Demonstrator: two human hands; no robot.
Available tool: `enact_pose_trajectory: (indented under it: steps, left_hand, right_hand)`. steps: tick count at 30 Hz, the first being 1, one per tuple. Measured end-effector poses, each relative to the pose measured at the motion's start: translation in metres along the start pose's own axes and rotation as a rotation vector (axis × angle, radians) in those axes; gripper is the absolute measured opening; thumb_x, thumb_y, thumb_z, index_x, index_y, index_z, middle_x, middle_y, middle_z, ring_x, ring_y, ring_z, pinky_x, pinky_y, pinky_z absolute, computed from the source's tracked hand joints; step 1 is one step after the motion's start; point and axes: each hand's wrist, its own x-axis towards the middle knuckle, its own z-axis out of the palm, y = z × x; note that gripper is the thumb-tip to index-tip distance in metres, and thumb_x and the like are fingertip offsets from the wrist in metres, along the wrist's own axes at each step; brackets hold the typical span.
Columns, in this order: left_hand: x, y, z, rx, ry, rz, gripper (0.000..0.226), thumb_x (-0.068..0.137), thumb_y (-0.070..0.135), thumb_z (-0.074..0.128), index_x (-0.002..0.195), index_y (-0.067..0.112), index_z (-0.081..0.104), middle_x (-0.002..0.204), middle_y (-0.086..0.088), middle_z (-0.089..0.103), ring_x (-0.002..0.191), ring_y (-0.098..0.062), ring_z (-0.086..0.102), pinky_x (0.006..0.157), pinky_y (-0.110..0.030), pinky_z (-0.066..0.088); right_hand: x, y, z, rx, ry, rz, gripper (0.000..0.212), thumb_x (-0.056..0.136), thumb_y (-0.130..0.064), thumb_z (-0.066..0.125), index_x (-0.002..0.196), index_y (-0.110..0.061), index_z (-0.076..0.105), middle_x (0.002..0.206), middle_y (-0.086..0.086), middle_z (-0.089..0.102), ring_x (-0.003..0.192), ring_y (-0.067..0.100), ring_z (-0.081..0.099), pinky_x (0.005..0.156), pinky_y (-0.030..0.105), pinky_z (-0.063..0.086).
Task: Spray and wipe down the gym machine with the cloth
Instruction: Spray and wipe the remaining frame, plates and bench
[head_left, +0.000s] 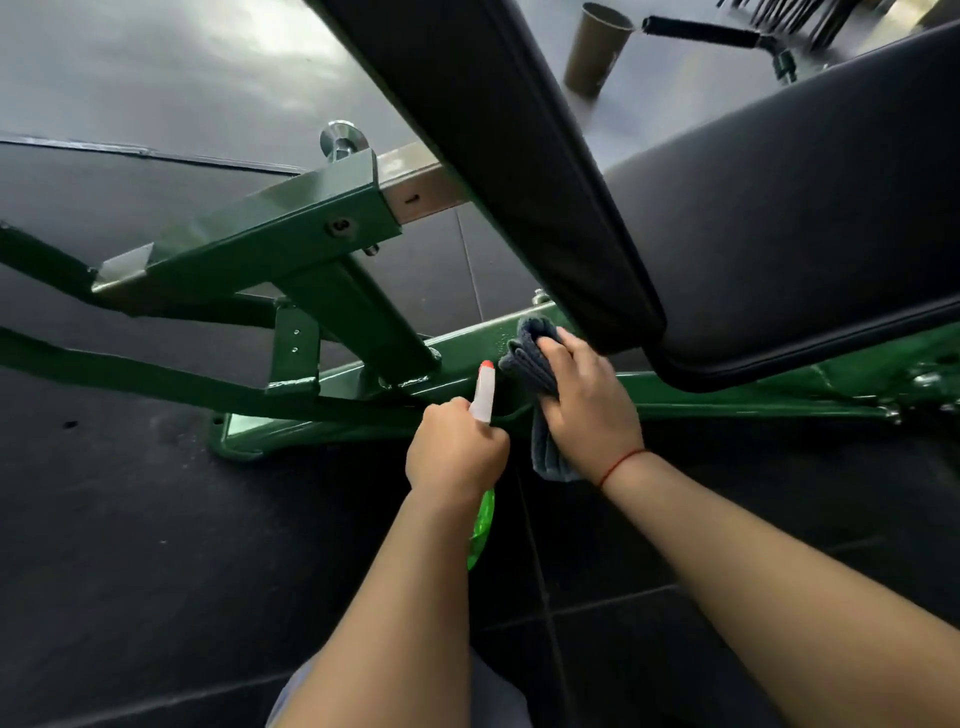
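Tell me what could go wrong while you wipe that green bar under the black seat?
The right hand holds the cloth on the green bar right under the edge of the black pad, so knuckles might bump it.
The left hand grips the spray bottle close beside the cloth; a squeeze could wet the right hand instead of the bar.
The cloth's loose end hangs down and may drag on the floor, picking up dirt.
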Motion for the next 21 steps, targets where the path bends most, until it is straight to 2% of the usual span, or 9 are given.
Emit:
enact_pose_trajectory:
  steps: [3,6,8,9,10,13,15,18,21]
  left_hand:
    - [-0.007,-0.004,-0.008,-0.05,0.064,-0.014,0.007,0.085,0.02,0.054,0.085,0.013,0.05,0.099,-0.01,0.058,0.072,-0.028,0.049,0.049,-0.03,0.026]
    - [-0.018,-0.006,-0.021,-0.065,0.12,-0.004,0.008,0.087,0.017,0.052,0.093,0.011,0.052,0.098,-0.01,0.057,0.075,-0.029,0.048,0.052,-0.03,0.028]
    - [-0.027,-0.004,-0.031,-0.038,0.134,0.051,0.012,0.09,0.012,0.05,0.101,0.01,0.054,0.082,-0.003,0.048,0.082,-0.032,0.049,0.058,-0.031,0.033]
    - [-0.031,-0.003,-0.034,-0.039,0.149,0.064,0.009,0.09,0.01,0.049,0.099,0.01,0.052,0.077,0.0,0.042,0.084,-0.033,0.051,0.061,-0.033,0.035]
    - [-0.035,-0.003,-0.038,-0.044,0.16,0.062,0.002,0.089,0.01,0.048,0.091,0.011,0.047,0.076,-0.001,0.042,0.082,-0.032,0.051,0.06,-0.033,0.034]
    - [-0.041,-0.006,-0.045,-0.051,0.195,-0.002,0.019,0.089,0.015,0.047,0.075,0.019,0.035,0.083,-0.002,0.046,0.064,-0.018,0.038,0.051,-0.032,0.024]
    - [-0.046,-0.005,-0.047,-0.044,0.187,-0.019,0.025,0.091,0.018,0.047,0.072,0.023,0.031,0.083,-0.001,0.044,0.061,-0.015,0.035,0.05,-0.032,0.021]
    - [-0.051,0.0,-0.048,-0.079,0.198,-0.041,0.014,0.089,0.02,0.049,0.079,0.018,0.039,0.088,-0.004,0.05,0.06,-0.015,0.037,0.049,-0.032,0.022]
    - [-0.055,0.009,-0.044,-0.05,0.18,0.005,0.005,0.092,0.014,0.048,0.096,0.013,0.045,0.081,-0.001,0.045,0.072,-0.023,0.041,0.058,-0.032,0.033]
  right_hand:
    - [0.022,-0.018,0.009,-0.102,0.098,-0.088,0.059,0.076,-0.01,0.071,0.134,-0.016,0.059,0.137,0.017,0.055,0.105,0.043,0.061,0.081,0.05,0.055]
    - [0.051,-0.03,0.025,-0.248,0.16,-0.049,0.054,0.079,-0.015,0.071,0.131,-0.023,0.062,0.136,0.015,0.055,0.114,0.041,0.057,0.084,0.046,0.051]
    - [0.064,-0.031,0.039,-0.341,0.078,0.01,0.047,0.088,-0.024,0.064,0.135,-0.03,0.059,0.136,0.013,0.054,0.12,0.038,0.05,0.092,0.044,0.044]
    - [0.068,-0.031,0.05,-0.378,0.025,0.024,0.045,0.093,-0.029,0.058,0.138,-0.033,0.055,0.137,0.012,0.052,0.123,0.037,0.046,0.096,0.045,0.038]
    - [0.071,-0.032,0.059,-0.402,-0.026,0.027,0.044,0.096,-0.031,0.053,0.14,-0.034,0.051,0.139,0.011,0.05,0.125,0.036,0.042,0.098,0.045,0.033]
    - [0.08,-0.042,0.079,-0.438,-0.1,-0.012,0.048,0.098,-0.031,0.048,0.144,-0.037,0.042,0.15,0.01,0.038,0.134,0.034,0.032,0.103,0.048,0.023]
    - [0.088,-0.05,0.083,-0.469,-0.156,-0.061,0.052,0.096,-0.03,0.049,0.146,-0.038,0.036,0.153,0.009,0.033,0.137,0.032,0.029,0.104,0.047,0.023]
    - [0.093,-0.056,0.082,-0.505,-0.206,-0.222,0.057,0.092,-0.033,0.055,0.146,-0.039,0.036,0.154,0.008,0.032,0.136,0.03,0.03,0.102,0.046,0.024]
    - [0.094,-0.034,0.074,-0.483,-0.21,-0.346,0.045,0.091,-0.036,0.059,0.135,-0.042,0.049,0.143,0.002,0.047,0.128,0.027,0.042,0.094,0.042,0.024]
